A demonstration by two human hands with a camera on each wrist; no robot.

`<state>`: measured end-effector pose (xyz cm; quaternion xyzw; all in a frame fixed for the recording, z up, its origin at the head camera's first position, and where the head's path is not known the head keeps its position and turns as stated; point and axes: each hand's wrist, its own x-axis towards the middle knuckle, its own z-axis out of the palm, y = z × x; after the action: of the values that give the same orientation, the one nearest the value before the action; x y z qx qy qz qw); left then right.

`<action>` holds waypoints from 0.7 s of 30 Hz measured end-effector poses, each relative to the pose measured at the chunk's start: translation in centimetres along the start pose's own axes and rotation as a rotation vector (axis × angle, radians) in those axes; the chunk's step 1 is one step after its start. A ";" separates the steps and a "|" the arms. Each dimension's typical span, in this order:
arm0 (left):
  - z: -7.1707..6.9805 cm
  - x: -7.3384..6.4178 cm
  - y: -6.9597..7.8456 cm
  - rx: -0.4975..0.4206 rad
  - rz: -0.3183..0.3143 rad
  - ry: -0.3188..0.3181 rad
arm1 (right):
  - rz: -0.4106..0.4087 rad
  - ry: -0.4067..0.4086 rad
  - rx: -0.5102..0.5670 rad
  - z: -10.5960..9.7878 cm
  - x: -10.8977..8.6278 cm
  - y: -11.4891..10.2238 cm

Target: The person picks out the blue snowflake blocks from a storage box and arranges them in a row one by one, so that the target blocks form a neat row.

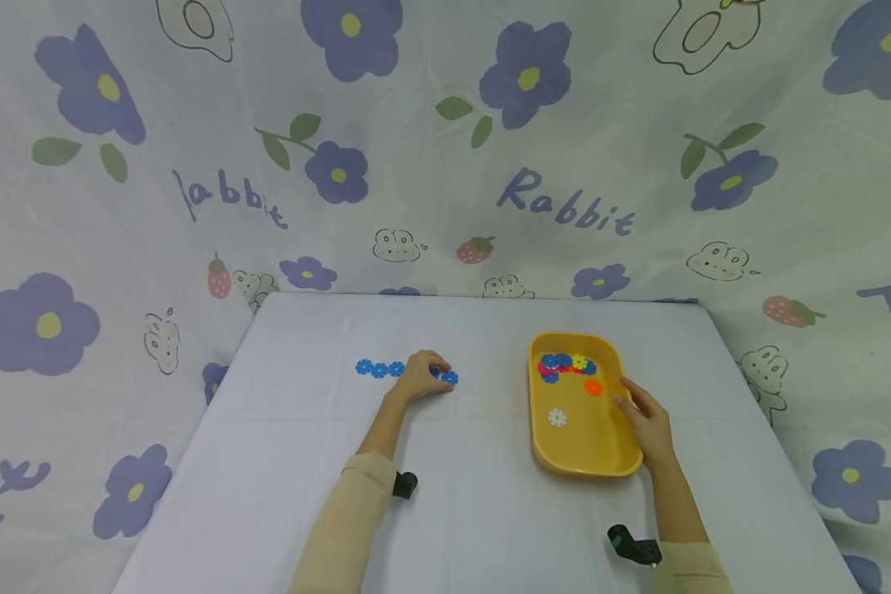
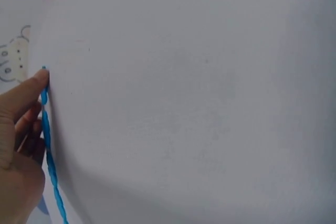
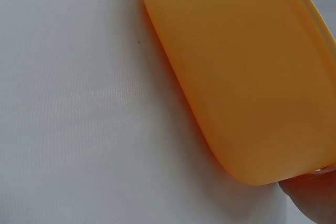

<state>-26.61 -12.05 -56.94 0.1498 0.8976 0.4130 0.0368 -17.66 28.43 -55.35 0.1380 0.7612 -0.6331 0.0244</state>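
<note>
Uniformly blue, notch-edged disc row [image 1: 397, 369]

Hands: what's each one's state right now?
Left hand: closed, holding the row of blue pieces.
Right hand: closed, holding the side of the yellow tray.

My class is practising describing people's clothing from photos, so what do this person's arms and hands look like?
The left hand and right hand are bare, with no gloves. The left sleeve and right sleeve are plain beige, ending short of the hands. A small black device shows beside each forearm, left and right.
</note>
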 end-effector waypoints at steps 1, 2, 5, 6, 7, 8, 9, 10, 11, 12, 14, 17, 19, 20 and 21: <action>0.0 -0.1 0.0 0.003 0.003 0.005 | -0.001 0.000 -0.001 0.0 0.0 0.0; 0.0 -0.1 0.0 0.009 0.006 0.010 | 0.001 0.000 -0.002 0.0 0.0 0.0; 0.0 -0.2 0.0 0.028 0.024 0.020 | -0.002 -0.002 -0.008 -0.1 -0.1 -0.1; 0.1 -0.2 0.1 0.035 0.023 0.020 | -0.002 -0.002 -0.010 -0.1 -0.1 -0.1; 0.1 -0.2 0.1 0.041 0.023 0.019 | -0.003 -0.002 -0.011 -0.2 -0.1 -0.1; 0.1 -0.2 0.2 0.045 0.023 0.018 | -0.006 -0.003 -0.012 -0.2 -0.1 -0.1; 0.1 -0.2 0.3 0.051 0.023 0.016 | -0.009 -0.003 -0.014 -0.2 -0.1 -0.1; 0.2 -0.3 0.3 0.053 0.021 0.016 | -0.009 -0.002 -0.013 -0.2 -0.1 -0.1; 0.2 -0.3 0.4 0.058 0.017 0.015 | -0.010 -0.001 -0.014 -0.2 -0.1 -0.1; 0.3 -0.3 0.4 0.057 0.012 0.015 | -0.009 0.000 -0.014 -0.2 -0.1 -0.1; 0.3 -0.4 0.5 0.049 0.002 0.019 | -0.012 -0.002 -0.014 -0.1 -0.1 -0.1; 0.3 -0.6 0.6 0.042 -0.007 0.029 | -0.009 -0.002 -0.012 0.0 -0.1 0.0; 0.4 -0.6 0.6 0.047 -0.002 0.036 | -0.008 -0.004 -0.009 0.0 -0.1 0.0; 0.4 -0.7 0.6 0.055 0.004 0.039 | -0.005 -0.004 -0.007 0.0 -0.1 0.0; 0.4 -0.6 0.5 0.062 0.010 0.042 | -0.006 -0.004 -0.005 0.0 0.0 0.0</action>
<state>-25.79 -11.64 -56.84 0.1466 0.9097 0.3883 0.0113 -17.62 28.39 -55.36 0.1342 0.7633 -0.6315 0.0245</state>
